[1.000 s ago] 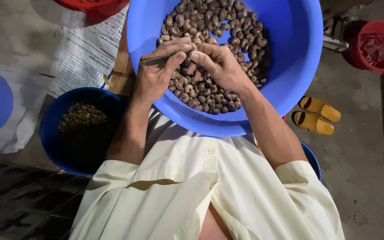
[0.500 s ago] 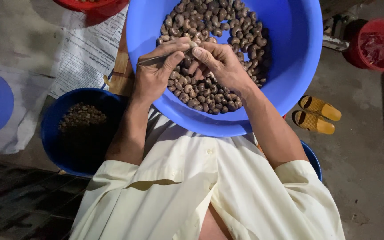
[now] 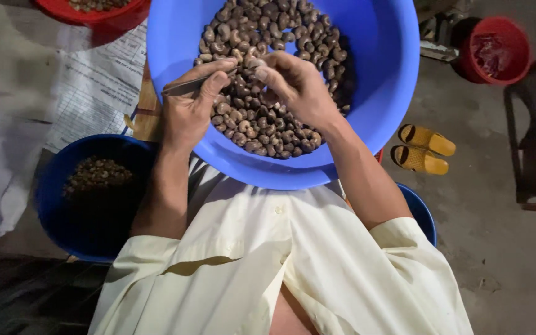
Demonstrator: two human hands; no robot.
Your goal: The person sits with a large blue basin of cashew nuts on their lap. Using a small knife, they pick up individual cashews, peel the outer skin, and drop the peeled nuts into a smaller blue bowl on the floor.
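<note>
Head view, near to far: pale yellow shirt (image 3: 280,267) at the bottom edge, both forearms bare and reaching up over the rim of a big blue basin (image 3: 379,93). Left hand (image 3: 187,108) curled shut, pinching a thin metal tool (image 3: 184,87) between thumb and forefinger. Right hand (image 3: 296,87) closed, fingertips gripping one nut (image 3: 254,62) just beside the tool's tip, above the heap of brown nuts (image 3: 268,118). Further left, a dark blue bucket (image 3: 57,205); further right, yellow sandals (image 3: 423,149).
</note>
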